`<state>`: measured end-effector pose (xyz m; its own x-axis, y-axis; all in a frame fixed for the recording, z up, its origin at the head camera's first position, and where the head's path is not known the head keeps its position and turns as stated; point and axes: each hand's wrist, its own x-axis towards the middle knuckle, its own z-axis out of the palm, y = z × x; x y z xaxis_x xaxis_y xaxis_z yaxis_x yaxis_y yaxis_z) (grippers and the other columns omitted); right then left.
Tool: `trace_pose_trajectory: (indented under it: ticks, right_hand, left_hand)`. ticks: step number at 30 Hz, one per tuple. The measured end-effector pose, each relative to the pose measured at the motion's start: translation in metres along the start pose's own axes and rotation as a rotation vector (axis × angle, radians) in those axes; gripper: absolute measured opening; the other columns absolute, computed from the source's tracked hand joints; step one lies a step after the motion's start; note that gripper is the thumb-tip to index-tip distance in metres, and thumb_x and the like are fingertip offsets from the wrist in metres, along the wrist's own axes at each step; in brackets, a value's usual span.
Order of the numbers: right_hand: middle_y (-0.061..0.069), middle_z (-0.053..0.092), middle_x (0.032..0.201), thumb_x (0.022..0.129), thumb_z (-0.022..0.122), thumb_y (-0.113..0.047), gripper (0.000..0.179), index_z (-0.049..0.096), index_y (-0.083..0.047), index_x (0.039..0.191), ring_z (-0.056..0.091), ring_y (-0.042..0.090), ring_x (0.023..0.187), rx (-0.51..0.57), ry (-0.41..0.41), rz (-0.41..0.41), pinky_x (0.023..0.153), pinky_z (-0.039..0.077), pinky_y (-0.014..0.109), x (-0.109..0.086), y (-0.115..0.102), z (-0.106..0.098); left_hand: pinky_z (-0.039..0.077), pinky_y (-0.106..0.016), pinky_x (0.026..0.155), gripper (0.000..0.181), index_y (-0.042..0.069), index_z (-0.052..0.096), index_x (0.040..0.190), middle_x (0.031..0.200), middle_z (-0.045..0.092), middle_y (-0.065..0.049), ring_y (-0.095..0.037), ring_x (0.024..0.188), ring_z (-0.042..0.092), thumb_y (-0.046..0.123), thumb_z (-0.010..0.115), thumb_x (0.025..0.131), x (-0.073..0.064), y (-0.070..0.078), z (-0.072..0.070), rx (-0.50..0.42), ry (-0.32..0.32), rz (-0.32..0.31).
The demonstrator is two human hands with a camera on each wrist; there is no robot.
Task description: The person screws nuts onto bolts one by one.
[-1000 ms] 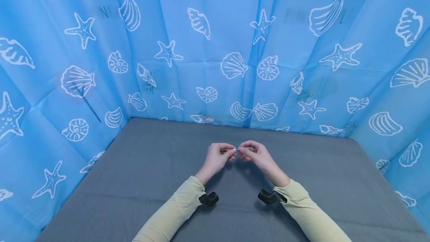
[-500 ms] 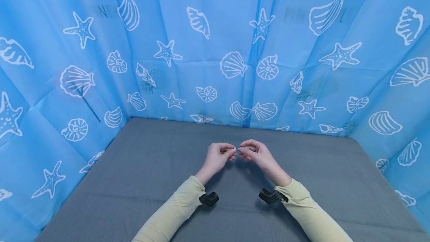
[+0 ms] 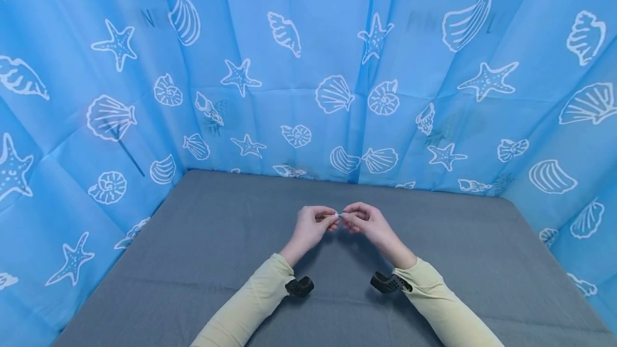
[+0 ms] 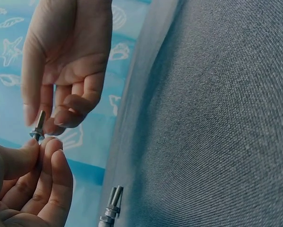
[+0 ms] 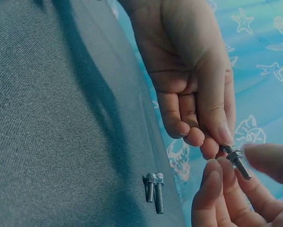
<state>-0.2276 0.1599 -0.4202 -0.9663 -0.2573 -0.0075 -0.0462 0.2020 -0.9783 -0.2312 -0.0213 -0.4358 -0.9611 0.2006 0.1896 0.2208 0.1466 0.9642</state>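
Note:
My left hand [image 3: 310, 226] pinches a small metal bolt [image 5: 244, 169] by its head end, above the far middle of the table. A nut [image 5: 233, 155] sits partway along the bolt, and the threaded end points toward my right hand [image 3: 371, 224]. In the left wrist view the bolt's shank [image 4: 41, 119] stands out past the left thumb and index finger. My right thumb and fingers curl round the nut from either side; their exact contact is partly hidden. In the head view the bolt shows as a tiny glint between both sets of fingertips.
Two more bolts [image 5: 155, 191] lie side by side on the grey cloth-covered table [image 3: 217, 261], below the hands. A blue curtain [image 3: 299, 106] with shell and starfish prints hangs along the back and sides. Black wrist devices [image 3: 300, 286] sit at both cuffs.
My right fingertips shift slightly back and forth at the bolt, drawing a little away and then coming closer again. My left hand stays almost still.

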Motion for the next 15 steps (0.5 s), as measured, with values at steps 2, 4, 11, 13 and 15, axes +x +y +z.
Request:
trace_pose_trajectory:
  ticks: [2, 4, 11, 13, 15]
  right_hand:
    - [0.025, 0.065, 0.101, 0.095, 0.061, -0.015, 0.027, 0.058, 0.006, 0.112, 0.064, 0.036, 0.09, -0.014, -0.012, -0.025, 0.079, 0.054, 0.048, 0.0001, 0.0005, 0.0005]
    - [0.025, 0.065, 0.098, 0.095, 0.061, -0.015, 0.026, 0.059, 0.007, 0.11, 0.063, 0.036, 0.088, -0.025, -0.014, -0.028, 0.078, 0.053, 0.048, 0.0006, 0.0005, 0.0015]
    - [0.019, 0.066, 0.09, 0.098, 0.058, -0.024, 0.035, 0.06, 0.009, 0.11, 0.064, 0.027, 0.081, 0.022, -0.011, 0.021, 0.073, 0.055, 0.041, 0.0006, 0.0002, 0.0031]
    - [0.023, 0.066, 0.096, 0.097, 0.059, -0.02, 0.032, 0.058, 0.008, 0.112, 0.065, 0.03, 0.085, 0.041, -0.011, 0.004, 0.076, 0.055, 0.044, 0.0001, 0.0002, 0.0029]
    - [0.027, 0.064, 0.101, 0.096, 0.06, -0.014, 0.029, 0.056, 0.009, 0.113, 0.064, 0.035, 0.09, 0.043, -0.019, -0.022, 0.08, 0.054, 0.049, -0.0001, 0.0004, 0.0025]
  left_hand:
    - [0.058, -0.042, 0.069, 0.012, 0.001, 0.072, 0.097, 0.08, 0.07, -0.002, -0.015, 0.069, 0.068, 0.009, 0.066, 0.091, -0.0005, 0.0003, -0.0001, -0.001, 0.001, -0.007]
    - [0.058, -0.042, 0.069, 0.012, 0.001, 0.072, 0.097, 0.08, 0.07, -0.002, -0.016, 0.07, 0.068, 0.009, 0.066, 0.091, -0.0008, 0.0008, -0.0002, -0.001, -0.001, -0.01]
    - [0.058, -0.044, 0.069, 0.012, 0.001, 0.072, 0.096, 0.08, 0.071, -0.004, -0.019, 0.07, 0.069, 0.01, 0.067, 0.09, -0.0004, -0.0001, -0.0001, 0.0, 0.001, 0.005]
    - [0.058, -0.044, 0.069, 0.012, 0.001, 0.072, 0.096, 0.08, 0.071, -0.005, -0.019, 0.07, 0.068, 0.01, 0.067, 0.091, -0.0008, -0.0002, -0.0002, 0.001, 0.003, 0.009]
    - [0.058, -0.043, 0.069, 0.013, 0.0, 0.072, 0.097, 0.081, 0.071, -0.005, -0.019, 0.071, 0.068, 0.01, 0.066, 0.091, -0.0009, -0.0003, -0.0002, -0.001, 0.005, 0.009]
